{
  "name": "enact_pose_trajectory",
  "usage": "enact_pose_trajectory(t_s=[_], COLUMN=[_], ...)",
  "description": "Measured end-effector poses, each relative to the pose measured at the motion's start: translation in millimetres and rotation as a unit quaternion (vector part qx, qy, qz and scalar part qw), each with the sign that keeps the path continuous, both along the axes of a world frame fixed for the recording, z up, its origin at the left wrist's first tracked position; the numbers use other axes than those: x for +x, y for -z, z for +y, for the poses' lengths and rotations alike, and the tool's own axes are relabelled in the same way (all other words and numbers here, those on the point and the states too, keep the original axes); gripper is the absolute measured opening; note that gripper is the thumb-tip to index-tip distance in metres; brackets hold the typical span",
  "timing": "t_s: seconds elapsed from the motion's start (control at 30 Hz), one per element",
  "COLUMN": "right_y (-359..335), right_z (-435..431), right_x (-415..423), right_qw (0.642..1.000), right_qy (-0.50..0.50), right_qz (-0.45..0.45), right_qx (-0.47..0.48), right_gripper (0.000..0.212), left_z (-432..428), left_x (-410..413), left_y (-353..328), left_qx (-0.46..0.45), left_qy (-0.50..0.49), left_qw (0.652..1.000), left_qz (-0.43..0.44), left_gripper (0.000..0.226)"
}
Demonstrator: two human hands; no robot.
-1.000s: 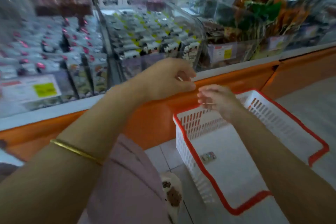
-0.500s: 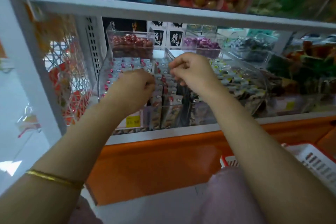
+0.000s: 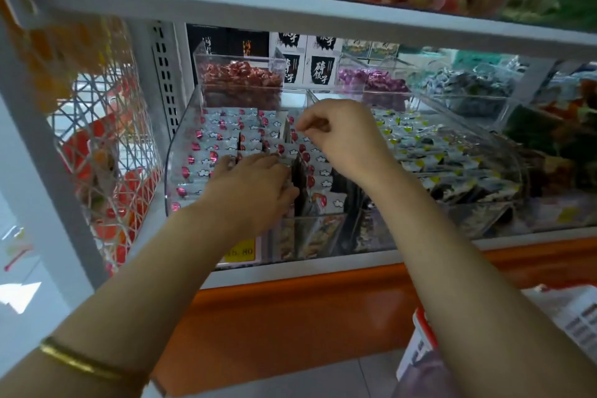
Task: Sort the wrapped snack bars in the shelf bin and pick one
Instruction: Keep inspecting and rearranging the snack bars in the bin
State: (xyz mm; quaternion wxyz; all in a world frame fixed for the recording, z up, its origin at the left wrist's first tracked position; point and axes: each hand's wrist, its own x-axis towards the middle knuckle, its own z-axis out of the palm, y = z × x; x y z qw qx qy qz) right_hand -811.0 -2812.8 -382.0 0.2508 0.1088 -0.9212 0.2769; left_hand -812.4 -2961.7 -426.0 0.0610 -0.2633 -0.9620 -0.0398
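Head view. Snack bars (image 3: pixel 226 139), silver wrappers with red marks, stand on edge in tight rows inside the clear shelf bin (image 3: pixel 172 168) on the lower shelf. Upright packing probably keeps the faces readable and the rows easy to flick through.

Left hand (image 3: pixel 255 184): fingers fairly straight, laid on the front rows, likely bracing them against toppling.

Right hand (image 3: pixel 339 136): above the middle rows, fingers curled, thumb to forefinger. Cannot tell whether a wrapper is pinched.

Judgement: sorting underway, no bar clearly picked.
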Motion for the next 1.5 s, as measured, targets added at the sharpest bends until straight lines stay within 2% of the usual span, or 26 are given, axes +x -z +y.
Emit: enact_pose_trajectory(t_s=[0.07, 0.17, 0.27, 0.4, 0.57, 0.8, 0.9, 0.97, 1.07, 1.17, 1.23, 1.33, 1.5], right_y=[-5.1, -7.2, -2.7, -0.9, -2.6, -7.0, -11.8, -14.0, -12.5, -11.2, -11.8, -10.5, -8.4], right_z=[-8.5, -18.4, -20.2, -19.2, -19.9, -19.3, -14.5, -11.3, -10.2, -10.5, -10.4, -11.8, -15.9], right_x=[-14.5, -40.4, -53.7, -60.4, -64.2, -60.1, -55.7, -53.3, -52.4, -54.7, -55.6, -57.9, -58.7], right_qw=[0.996, 0.962, 0.937, 0.937, 0.936, 0.947, 0.951, 0.942, 0.927, 0.921, 0.923, 0.93, 0.939], right_qy=[-0.013, 0.019, 0.032, 0.032, -0.001, -0.049, -0.083, -0.089, -0.086, -0.085, -0.093, -0.1, -0.096], right_qz=[-0.022, -0.116, -0.145, -0.132, -0.153, -0.162, -0.184, -0.208, -0.238, -0.235, -0.232, -0.208, -0.183], right_qx=[0.09, 0.248, 0.315, 0.321, 0.316, 0.272, 0.235, 0.246, 0.275, 0.298, 0.292, 0.287, 0.276], right_gripper=[0.021, 0.021, 0.016, 0.018, 0.006, 0.004, 0.007, 0.005, 0.003, 0.007, 0.014, 0.005, 0.014], left_z=[-4.0, -7.8, -8.1, -7.7, -8.2, -9.8, -11.0, -12.9, -14.2, -15.6, -16.4, -14.9, -11.5], left_x=[1.6, 3.3, 2.5, 0.9, -0.7, -2.1, -0.1, 0.8, 0.1, 0.0, 0.4, 0.6, 0.4], left_y=[-3.5, -9.9, -14.0, -15.5, -16.0, -17.5, -17.7, -18.4, -21.1, -24.2, -25.6, -27.1, -27.4], left_qx=[0.018, 0.072, 0.107, 0.108, 0.136, 0.131, 0.167, 0.191, 0.167, 0.145, 0.145, 0.141, 0.132], left_qy=[-0.002, 0.004, 0.006, -0.013, -0.003, 0.003, 0.006, 0.006, 0.022, 0.044, 0.053, 0.044, 0.029], left_qw=[1.0, 0.997, 0.993, 0.993, 0.989, 0.991, 0.984, 0.979, 0.983, 0.986, 0.986, 0.987, 0.99], left_qz=[-0.008, -0.037, -0.044, -0.04, -0.064, -0.038, -0.06, -0.069, -0.07, -0.07, -0.067, -0.057, -0.038], left_gripper=[0.045, 0.033, 0.024, 0.033, 0.032, 0.033, 0.026, 0.017, 0.007, 0.013, 0.015, 0.016, 0.013])
